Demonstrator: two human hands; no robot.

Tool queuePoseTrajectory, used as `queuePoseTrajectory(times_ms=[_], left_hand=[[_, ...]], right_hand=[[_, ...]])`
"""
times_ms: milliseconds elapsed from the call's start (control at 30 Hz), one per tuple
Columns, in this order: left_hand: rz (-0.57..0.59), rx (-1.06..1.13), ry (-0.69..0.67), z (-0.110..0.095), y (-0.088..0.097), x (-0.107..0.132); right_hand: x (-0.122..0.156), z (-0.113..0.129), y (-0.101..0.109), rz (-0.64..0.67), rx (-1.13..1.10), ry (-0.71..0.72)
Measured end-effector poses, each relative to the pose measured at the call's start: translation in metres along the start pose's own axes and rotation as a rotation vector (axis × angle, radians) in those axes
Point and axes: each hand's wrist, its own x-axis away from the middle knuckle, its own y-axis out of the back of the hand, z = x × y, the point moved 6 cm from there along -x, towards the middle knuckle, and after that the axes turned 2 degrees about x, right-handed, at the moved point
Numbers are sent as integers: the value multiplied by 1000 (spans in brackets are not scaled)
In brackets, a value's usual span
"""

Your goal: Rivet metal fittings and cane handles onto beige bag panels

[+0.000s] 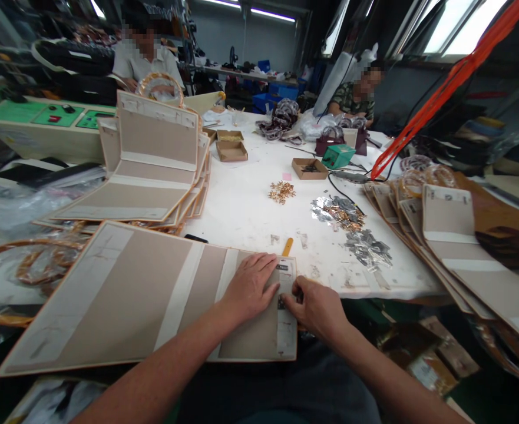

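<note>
A large beige bag panel (139,288) with white strips across it lies inside up before me, overhanging the table's front edge. My left hand (251,287) rests on its right part, fingers stretched and pressing lightly. At the panel's right edge, my right hand (318,309) has its fingers curled and the thumb against the white edge strip. Whatever those fingers pinch is too small to make out. A small dark metal plate (282,267) sits on that strip, above a second dark spot beside my right thumb. Just beyond the panel lies a flat yellow strip (288,247).
Stacked bag panels stand at left (157,135) and right (447,218). On the white table are brass-coloured fasteners (281,192), silver metal plates (367,248), a cardboard tray (309,169) and a green box (339,156). Orange cords (445,88) hang at right. Two people sit farther back.
</note>
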Motion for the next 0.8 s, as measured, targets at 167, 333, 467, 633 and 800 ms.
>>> queuePoseTrajectory(times_ms=[167,333,467,633,800], left_hand=[[-22,-21,-26,-1,1,0],[-49,-25,-42,0,1,-1],[-108,-14,-35,1,4,-3],[-141,-2,-33,-3,10,-1],[-200,5,-49,-5,18,1]], right_hand=[[6,0,-6,-71,-51,-10],[7,-3,-9,-131,-225,-77],[3,-2,-2,-165,-259,-52],[6,2,4,-180,-288,-16],[10,7,11,-192,-290,-14]])
